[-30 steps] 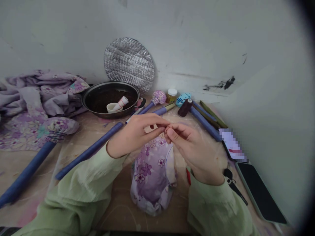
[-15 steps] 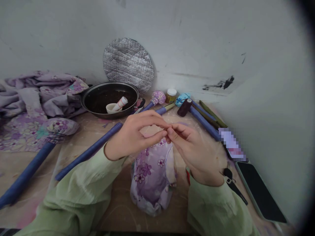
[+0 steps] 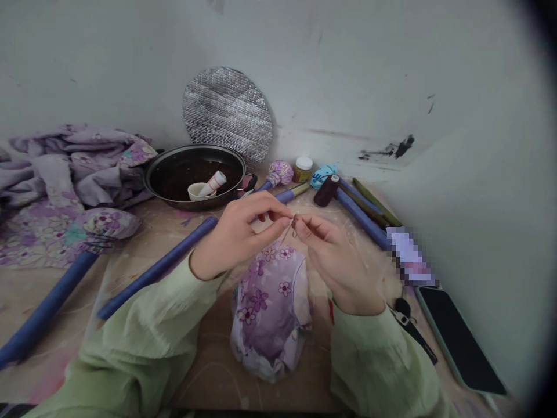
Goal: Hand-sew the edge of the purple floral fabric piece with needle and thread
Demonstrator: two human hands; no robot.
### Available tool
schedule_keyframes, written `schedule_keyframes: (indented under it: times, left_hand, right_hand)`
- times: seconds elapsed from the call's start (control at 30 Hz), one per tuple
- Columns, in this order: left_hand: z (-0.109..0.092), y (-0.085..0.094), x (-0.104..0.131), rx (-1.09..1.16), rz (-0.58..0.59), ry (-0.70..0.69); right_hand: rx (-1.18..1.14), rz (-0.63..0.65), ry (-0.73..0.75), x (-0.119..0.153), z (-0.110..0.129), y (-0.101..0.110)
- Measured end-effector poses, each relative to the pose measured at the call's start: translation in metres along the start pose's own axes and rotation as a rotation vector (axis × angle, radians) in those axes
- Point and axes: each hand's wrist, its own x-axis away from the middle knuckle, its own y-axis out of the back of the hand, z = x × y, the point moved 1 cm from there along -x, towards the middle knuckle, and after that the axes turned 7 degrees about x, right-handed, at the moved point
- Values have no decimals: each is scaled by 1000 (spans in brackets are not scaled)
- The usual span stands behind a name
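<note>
A thin dark thread [image 3: 285,234] runs between my fingertips, with a small loop hanging below them. My left hand [image 3: 241,232] pinches thumb to forefinger near one part of it. Close beside, almost touching, my right hand [image 3: 342,258] pinches the thread too, its other fingers curled. Whether a needle is there is too small to tell. Below both hands a purple flowered cloth piece [image 3: 270,302] lies on the table [image 3: 209,371], its edges folded and puckered.
Behind are a black pan [image 3: 169,200] with a small cup, a silver round mat [image 3: 226,113], a jar [image 3: 303,169] and a dark thread spool [image 3: 326,191]. Blue sticks [image 3: 156,267] lie left and right. A phone [image 3: 461,339] and a watch [image 3: 415,331] lie at right.
My fingertips have parted slightly and both hands have shifted a little. The thread and its loop now show between them.
</note>
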Motion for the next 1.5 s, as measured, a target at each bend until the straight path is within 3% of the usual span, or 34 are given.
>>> schedule_keyframes:
  times: [0.23,0.4,0.73,0.87,1.0,1.27,1.5]
  left_hand:
    - [-9,-7,3,15,31,144]
    - [-7,-14,4,146,31,236]
    - [-3,-13,2,821,-18,573]
    - [-1,-12,1,890,-35,661]
    - [-2,-11,1,802,-50,587]
    - [-5,-10,2,358,-57,360]
    - [-7,-6,3,261,-22,237]
  right_hand:
    - [-375,-14,-75,4,6,-9]
    - [-415,-44,-30,5,5,-11]
    - [53,-216,278,14,12,-9]
    - [233,-277,442,15,13,-9]
    - [376,-301,538,15,12,-7]
    - [509,-299,550,15,13,-6]
    - [537,-312,558,17,17,-5]
